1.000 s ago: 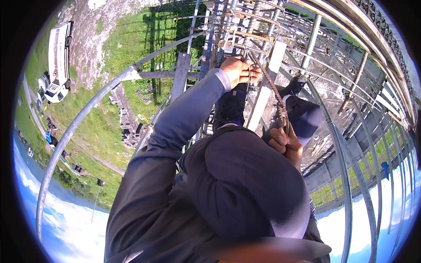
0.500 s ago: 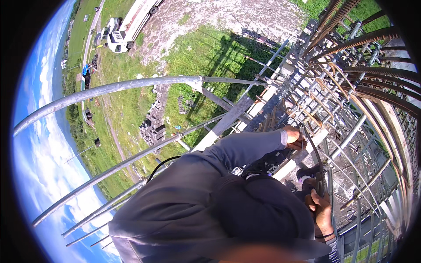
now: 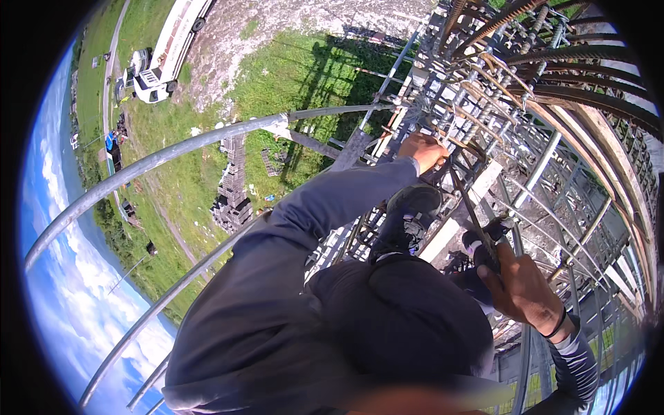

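My right hand (image 3: 522, 283) is wrapped round the near end of a long, thin, dark metal bar (image 3: 472, 214). The bar slants away up and left toward the steel rods. At its far end, my left hand (image 3: 423, 150) has its fingers curled beside the cluster of rods and ties (image 3: 477, 104); whatever is in them is hidden. Below both hands my dark shoes (image 3: 415, 200) stand near a pale timber plank (image 3: 443, 238).
Thick ribbed rebar (image 3: 588, 66) juts in at upper right, with long boards (image 3: 595, 152) beneath it. Scaffold pipes (image 3: 173, 149) curve across the left side. Far below are grass, a white truck (image 3: 149, 84) and stacked blocks (image 3: 232, 200).
My left hand has moved farther away, up toward the rods. My right hand has come up with the bar, which now slants more. The whole view has shifted a little.
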A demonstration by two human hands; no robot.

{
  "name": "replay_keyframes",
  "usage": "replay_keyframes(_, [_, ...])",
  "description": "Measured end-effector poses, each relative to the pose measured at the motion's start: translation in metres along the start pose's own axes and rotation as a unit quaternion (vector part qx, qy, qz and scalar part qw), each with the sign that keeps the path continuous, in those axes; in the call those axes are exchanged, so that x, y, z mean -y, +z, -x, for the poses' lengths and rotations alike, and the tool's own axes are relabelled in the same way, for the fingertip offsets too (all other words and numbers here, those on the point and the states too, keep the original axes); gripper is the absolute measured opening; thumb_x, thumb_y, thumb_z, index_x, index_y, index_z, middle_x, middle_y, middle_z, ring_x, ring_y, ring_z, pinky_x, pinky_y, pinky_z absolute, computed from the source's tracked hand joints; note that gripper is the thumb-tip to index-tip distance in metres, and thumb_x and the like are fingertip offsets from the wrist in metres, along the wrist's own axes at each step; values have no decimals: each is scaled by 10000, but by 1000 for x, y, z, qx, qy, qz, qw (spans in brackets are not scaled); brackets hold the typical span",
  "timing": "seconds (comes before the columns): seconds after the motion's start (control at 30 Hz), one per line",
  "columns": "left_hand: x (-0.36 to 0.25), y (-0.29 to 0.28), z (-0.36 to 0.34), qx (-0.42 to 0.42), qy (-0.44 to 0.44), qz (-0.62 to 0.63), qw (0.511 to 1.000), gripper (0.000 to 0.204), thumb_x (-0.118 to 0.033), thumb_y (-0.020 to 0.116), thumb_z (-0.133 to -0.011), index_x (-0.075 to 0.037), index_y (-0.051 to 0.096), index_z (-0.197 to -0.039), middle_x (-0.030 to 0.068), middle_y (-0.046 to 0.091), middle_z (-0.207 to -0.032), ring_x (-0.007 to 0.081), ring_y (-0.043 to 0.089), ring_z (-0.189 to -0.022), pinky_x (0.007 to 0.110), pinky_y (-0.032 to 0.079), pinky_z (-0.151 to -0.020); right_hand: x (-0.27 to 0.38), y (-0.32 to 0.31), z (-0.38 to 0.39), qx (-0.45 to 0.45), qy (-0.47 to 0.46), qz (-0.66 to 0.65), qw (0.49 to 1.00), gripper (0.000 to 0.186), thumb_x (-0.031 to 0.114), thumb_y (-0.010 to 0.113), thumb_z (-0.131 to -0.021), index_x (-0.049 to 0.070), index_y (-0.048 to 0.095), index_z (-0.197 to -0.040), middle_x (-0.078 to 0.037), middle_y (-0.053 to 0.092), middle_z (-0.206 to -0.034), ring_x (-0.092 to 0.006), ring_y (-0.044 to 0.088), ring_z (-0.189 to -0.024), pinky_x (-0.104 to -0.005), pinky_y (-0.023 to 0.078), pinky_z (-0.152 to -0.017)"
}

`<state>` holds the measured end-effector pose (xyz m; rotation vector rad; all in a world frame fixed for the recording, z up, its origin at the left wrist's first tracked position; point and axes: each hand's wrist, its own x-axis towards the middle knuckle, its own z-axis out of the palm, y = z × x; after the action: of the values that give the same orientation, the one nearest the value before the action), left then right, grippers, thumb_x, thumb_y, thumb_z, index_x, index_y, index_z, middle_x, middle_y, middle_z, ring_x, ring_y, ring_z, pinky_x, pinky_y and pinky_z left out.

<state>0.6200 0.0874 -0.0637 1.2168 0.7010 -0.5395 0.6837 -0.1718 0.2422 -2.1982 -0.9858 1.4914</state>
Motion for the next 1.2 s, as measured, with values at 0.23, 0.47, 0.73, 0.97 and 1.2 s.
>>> replay_keyframes(0.23, [-119, 45, -24, 367, 79, -392, 840, 499, -3, 650, -788, -157, 758, -1251, 38, 769, -1165, 148, 693, -938, 276, 562, -789, -17, 45, -8, 117, 43, -438, 890, 455, 407, 511, -1084, -35, 520, -1190, -186, 551, -848, -275, 558, -769, -407, 437, -706])
replay_keyframes(0.47, [-114, 78, -15, 403, 61, -641, 651, 282, -253, 823, -798, -213, 817, -1077, 44, 773, -1111, 267, 717, -1026, 388, 549, -898, -12, 72, -1, 104, 88, -334, 933, 324, 271, 584, -1033, -22, 483, -1125, -243, 623, -692, -518, 651, -774, -587, 456, -682])
replay_keyframes(0.73, [-98, 40, 9, 113, 195, -575, 786, 185, -287, 798, -845, -193, 831, -1002, 57, 790, -1013, 278, 762, -883, 388, 602, -827, -54, 53, 5, 120, 194, 13, 974, 385, 229, 711, -891, 129, 587, -1241, -209, 717, -828, -439, 716, -797, -554, 540, -712])
replay_keyframes(0.97, [-123, 39, -7, -18, 18, -634, 773, 449, -559, 882, -724, -119, 814, -788, 79, 748, -741, 227, 724, -719, 383, 568, -718, -143, 30, -2, 27, 101, 264, 959, 395, 236, 789, -840, 152, 676, -1209, -107, 681, -693, -323, 718, -709, -472, 519, -613])
replay_keyframes(1.2, [-132, 53, -16, -76, 20, -685, 724, 436, -521, 917, -677, -163, 834, -912, 137, 786, -945, 308, 763, -912, 428, 589, -852, -233, 26, -48, -92, 43, 224, 969, 427, 255, 834, -809, 113, 664, -1174, -121, 681, -905, -322, 675, -1004, -461, 501, -888])
